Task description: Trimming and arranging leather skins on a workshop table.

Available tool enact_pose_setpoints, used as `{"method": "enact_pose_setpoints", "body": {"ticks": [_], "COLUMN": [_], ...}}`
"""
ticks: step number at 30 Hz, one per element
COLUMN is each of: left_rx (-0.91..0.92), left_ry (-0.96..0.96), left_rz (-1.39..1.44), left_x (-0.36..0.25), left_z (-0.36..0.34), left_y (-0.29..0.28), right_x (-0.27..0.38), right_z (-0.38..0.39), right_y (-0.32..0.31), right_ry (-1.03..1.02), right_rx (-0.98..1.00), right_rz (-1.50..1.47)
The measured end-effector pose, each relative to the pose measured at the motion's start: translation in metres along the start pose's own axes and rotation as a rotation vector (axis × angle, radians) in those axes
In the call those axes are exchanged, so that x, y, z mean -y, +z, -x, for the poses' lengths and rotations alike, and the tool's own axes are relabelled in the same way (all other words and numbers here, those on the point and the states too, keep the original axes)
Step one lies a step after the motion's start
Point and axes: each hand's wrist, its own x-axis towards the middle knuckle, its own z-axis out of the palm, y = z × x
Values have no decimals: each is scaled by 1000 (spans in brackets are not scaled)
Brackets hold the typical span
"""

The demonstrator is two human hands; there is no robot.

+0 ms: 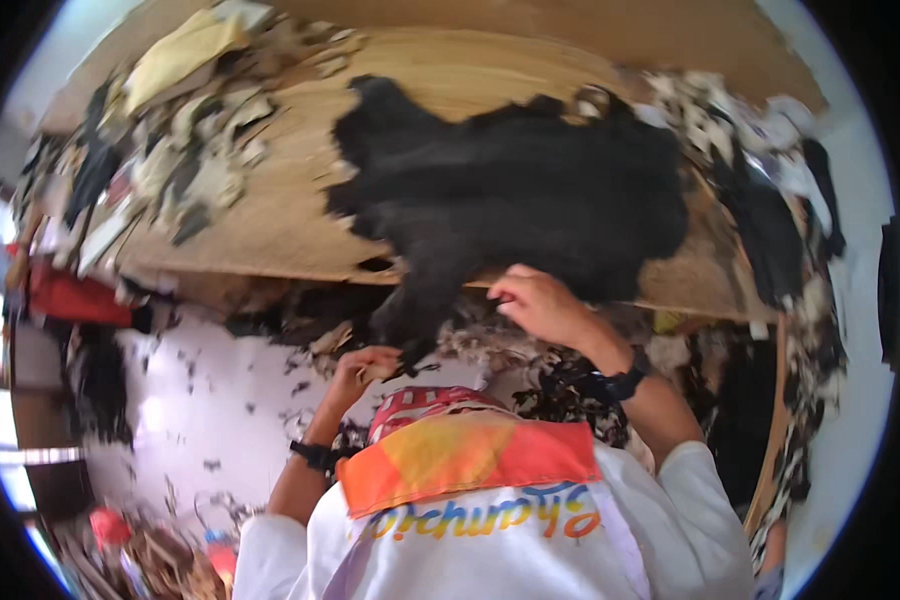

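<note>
A large black hide (530,190) with ragged edges is spread over the wooden table (270,240). One narrow flap of it hangs down past the table's near edge. My left hand (363,372) is closed in a pinch at the tip of that flap, below the table edge. Over the hide's near edge, my right hand (545,308) is held with its fingers curled together. Whatever lies between those fingers, if anything, is too small to make out.
Pale and dark leather scraps (210,140) are heaped at the table's left end. Another pile of scraps (705,110) lies at the right end, with black pieces hanging over. Dark offcuts litter the pale floor (200,390) below. A red cloth (75,295) hangs at the far left.
</note>
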Motion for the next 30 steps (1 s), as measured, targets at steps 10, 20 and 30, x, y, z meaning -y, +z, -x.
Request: {"method": "enact_pose_setpoints", "body": {"ticks": [10,20,30], "left_rx": [66,-312,-853], "left_ry": [-168,-328,-458], "left_rz": [286,244,433], "left_x": [20,21,20], "left_z": [6,12,51], "left_y": [10,12,20], "right_x": [-35,-234,-384], "right_z": [45,124,126], "right_y": [-61,-244,-317], "right_ry": [104,637,734], "right_rx": [-111,-536,-438], "right_rz": [-57,33,714]}}
